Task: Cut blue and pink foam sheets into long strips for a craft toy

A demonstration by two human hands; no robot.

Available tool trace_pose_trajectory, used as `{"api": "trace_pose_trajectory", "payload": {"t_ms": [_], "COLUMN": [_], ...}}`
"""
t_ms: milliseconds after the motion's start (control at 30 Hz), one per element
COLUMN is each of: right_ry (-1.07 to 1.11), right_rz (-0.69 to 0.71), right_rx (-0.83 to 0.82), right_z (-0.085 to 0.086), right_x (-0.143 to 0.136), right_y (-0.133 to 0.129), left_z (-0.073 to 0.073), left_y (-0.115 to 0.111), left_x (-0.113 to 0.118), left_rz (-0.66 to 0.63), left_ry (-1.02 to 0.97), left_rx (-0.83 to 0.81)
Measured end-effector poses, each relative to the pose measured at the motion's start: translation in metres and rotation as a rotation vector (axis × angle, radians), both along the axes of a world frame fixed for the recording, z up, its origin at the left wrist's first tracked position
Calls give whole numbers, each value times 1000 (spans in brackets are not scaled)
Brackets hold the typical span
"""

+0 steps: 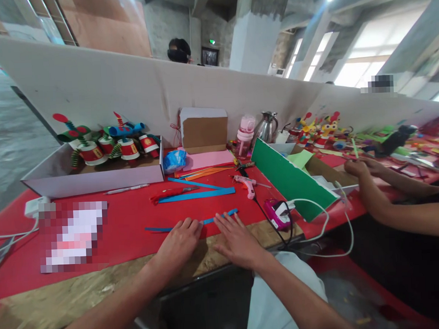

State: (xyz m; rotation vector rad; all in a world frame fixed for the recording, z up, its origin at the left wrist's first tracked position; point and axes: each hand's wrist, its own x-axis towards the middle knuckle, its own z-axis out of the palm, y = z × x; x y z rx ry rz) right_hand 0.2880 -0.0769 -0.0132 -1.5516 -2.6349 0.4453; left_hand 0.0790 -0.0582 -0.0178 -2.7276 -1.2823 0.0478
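A narrow blue paper strip lies across the red table cover near the front edge. My left hand is closed over its middle part, fingers bent and pressed together on it; the strip's left end sticks out beyond. Flat on the right part of the same strip rests my right hand, its fingers stretched out. Just behind are more blue paper strips, laid in a zigzag. Red-handled scissors lie by them. To the right sits a pink glue gun with a black cord.
At the left, a white box holds paper-cup figures. A green-sided box and a purple power socket with cables stand to the right. Beyond them are a co-worker's hands. A white partition runs behind.
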Motion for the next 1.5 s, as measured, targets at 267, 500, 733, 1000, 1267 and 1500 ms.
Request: {"api": "trace_pose_trajectory", "payload": {"t_ms": [267, 500, 733, 1000, 1267, 1500], "right_ry": [-128, 31, 57, -49, 20, -20], "right_rz": [-235, 101, 97, 52, 97, 136], "right_rx": [2, 30, 13, -77, -63, -58], "right_z": [12, 7, -5, 13, 15, 15], "right_x": [27, -26, -31, -43, -66, -79], "right_y": [5, -2, 9, 7, 6, 6], "left_z": [10, 18, 19, 24, 7, 9], "left_y": [-3, -2, -15, 5, -3, -6], "left_x": [1, 0, -6, -105, -113, -114], "left_rz": [9, 59, 119, 413, 356, 347], "left_ry": [47, 68, 7, -377, -330, -346], "left_rx": [7, -65, -85, 31, -147, -154]}}
